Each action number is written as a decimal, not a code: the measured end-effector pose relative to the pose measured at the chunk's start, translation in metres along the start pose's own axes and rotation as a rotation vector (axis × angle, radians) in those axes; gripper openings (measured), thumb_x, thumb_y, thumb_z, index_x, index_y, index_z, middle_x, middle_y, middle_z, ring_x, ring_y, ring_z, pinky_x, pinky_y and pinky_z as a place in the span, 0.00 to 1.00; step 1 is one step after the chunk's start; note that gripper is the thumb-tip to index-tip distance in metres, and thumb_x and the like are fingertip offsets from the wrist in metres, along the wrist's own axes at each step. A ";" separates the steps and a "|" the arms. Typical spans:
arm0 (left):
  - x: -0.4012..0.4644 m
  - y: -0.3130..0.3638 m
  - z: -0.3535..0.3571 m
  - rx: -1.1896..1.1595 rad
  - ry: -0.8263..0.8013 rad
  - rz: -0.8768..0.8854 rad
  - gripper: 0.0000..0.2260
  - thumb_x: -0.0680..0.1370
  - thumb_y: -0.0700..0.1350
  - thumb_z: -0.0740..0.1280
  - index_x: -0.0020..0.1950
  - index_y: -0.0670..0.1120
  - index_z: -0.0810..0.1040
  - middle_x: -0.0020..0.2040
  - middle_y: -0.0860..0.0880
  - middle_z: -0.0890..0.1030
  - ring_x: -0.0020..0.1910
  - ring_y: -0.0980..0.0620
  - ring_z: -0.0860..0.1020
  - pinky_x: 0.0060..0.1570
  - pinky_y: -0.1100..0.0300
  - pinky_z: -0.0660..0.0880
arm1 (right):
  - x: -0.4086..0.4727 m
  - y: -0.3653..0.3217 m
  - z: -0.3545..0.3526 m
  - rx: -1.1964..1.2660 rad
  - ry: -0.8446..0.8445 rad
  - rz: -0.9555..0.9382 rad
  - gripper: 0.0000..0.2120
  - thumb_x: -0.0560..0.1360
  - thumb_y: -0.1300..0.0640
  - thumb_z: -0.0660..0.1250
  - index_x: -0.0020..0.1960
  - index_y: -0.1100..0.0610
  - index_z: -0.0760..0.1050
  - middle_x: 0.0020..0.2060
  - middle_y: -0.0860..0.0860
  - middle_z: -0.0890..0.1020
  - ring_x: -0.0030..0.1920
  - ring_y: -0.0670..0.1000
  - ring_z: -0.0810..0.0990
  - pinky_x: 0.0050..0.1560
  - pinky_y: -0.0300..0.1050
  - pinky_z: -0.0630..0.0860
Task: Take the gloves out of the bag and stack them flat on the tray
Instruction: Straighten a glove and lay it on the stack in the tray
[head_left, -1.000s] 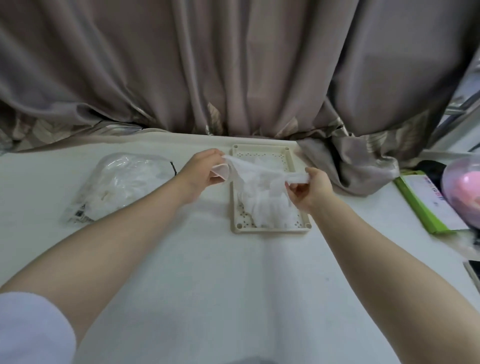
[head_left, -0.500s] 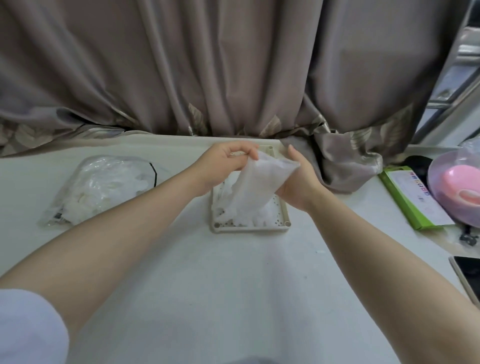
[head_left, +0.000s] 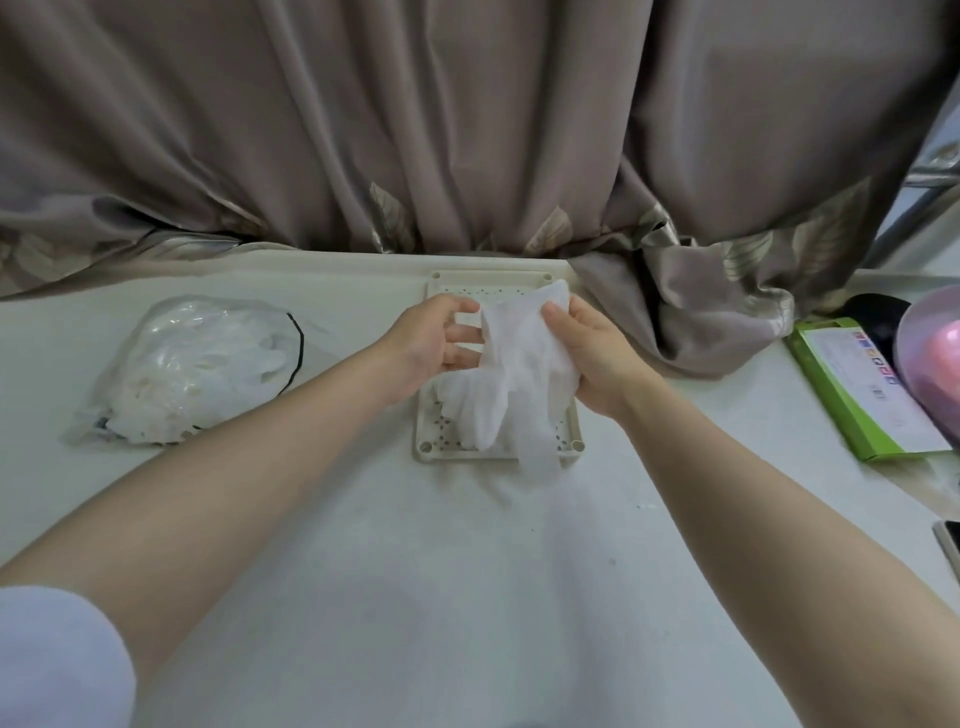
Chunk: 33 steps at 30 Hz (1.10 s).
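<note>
A thin white glove (head_left: 524, 358) hangs over the cream perforated tray (head_left: 431, 448), its fingers drooping past the tray's near edge. My right hand (head_left: 587, 358) grips the glove's cuff end with the thumb on top. My left hand (head_left: 441, 343) is just left of it, fingers loosely spread and touching the glove's left edge. More white gloves (head_left: 467, 410) lie on the tray beneath. The clear plastic bag (head_left: 197, 364), still holding several gloves, lies on the table to the left.
A brown curtain (head_left: 701, 312) hangs behind and spills onto the table right of the tray. A green box (head_left: 862, 395), a pink-and-clear dome (head_left: 935, 353) and a dark device (head_left: 950, 545) sit at the right edge.
The glove was stretched between both hands, then bunched together. Now my left hand has loosened to a light touch, and the glove hangs lower over the tray from my right hand.
</note>
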<state>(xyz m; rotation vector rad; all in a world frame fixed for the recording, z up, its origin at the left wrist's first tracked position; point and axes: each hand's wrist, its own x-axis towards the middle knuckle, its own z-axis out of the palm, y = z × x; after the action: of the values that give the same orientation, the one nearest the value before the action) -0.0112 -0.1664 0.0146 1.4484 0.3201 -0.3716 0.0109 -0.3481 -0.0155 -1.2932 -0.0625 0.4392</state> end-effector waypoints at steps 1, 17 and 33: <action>0.004 -0.002 -0.002 -0.034 -0.028 -0.057 0.13 0.82 0.48 0.51 0.59 0.43 0.69 0.41 0.43 0.80 0.28 0.51 0.79 0.35 0.58 0.74 | 0.006 0.004 -0.002 -0.017 0.032 0.010 0.11 0.81 0.58 0.59 0.61 0.60 0.71 0.52 0.55 0.81 0.51 0.54 0.80 0.55 0.52 0.78; 0.101 -0.048 -0.026 0.474 -0.077 0.091 0.20 0.77 0.32 0.61 0.68 0.46 0.72 0.67 0.52 0.71 0.64 0.57 0.70 0.62 0.65 0.68 | 0.097 0.048 -0.015 -0.468 0.160 0.234 0.20 0.76 0.70 0.57 0.65 0.59 0.71 0.55 0.54 0.80 0.52 0.54 0.81 0.51 0.48 0.80; 0.104 -0.073 -0.025 0.935 0.215 0.391 0.12 0.78 0.40 0.64 0.61 0.45 0.76 0.66 0.47 0.67 0.62 0.49 0.68 0.60 0.64 0.64 | 0.090 0.061 -0.020 -0.351 0.412 0.344 0.13 0.74 0.57 0.69 0.52 0.67 0.76 0.45 0.60 0.81 0.43 0.59 0.81 0.48 0.52 0.79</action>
<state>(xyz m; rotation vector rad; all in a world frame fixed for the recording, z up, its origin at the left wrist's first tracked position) 0.0514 -0.1529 -0.0986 2.4256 0.0064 -0.0221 0.0823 -0.3225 -0.0967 -1.7282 0.4533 0.4575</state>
